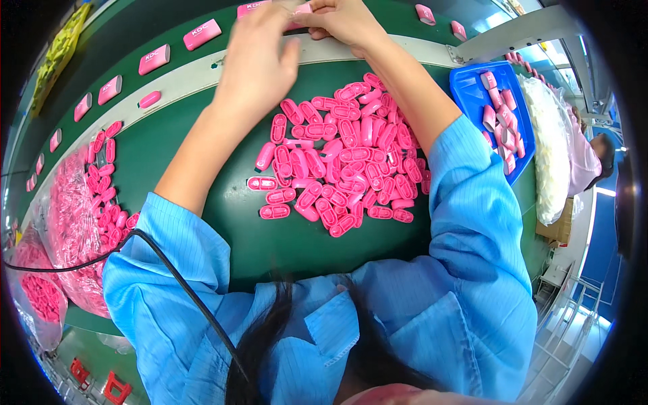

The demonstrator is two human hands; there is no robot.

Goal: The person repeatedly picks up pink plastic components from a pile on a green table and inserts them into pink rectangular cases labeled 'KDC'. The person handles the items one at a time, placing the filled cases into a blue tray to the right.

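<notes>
My right hand (341, 23) is closed at the far edge of the green table, its thumb and fingers pinching a pink casing (299, 18) that is partly covered. My left hand (260, 57) is beside it, smeared by motion, with its thumb held apart. Another pink casing (251, 8) shows just beyond the left fingers, and I cannot tell whether they touch it. Between my forearms lies a heap of small pink oval plastic shells (344, 148), many with their hollow side up.
Pink casings (154, 59) stand spaced along a green belt behind a pale rail (162, 79). A blue tray (530, 121) on the right holds more casings. Clear bags of pink parts (64, 223) lie left. A black cable (182, 283) crosses my left sleeve. Another person (586, 155) is far right.
</notes>
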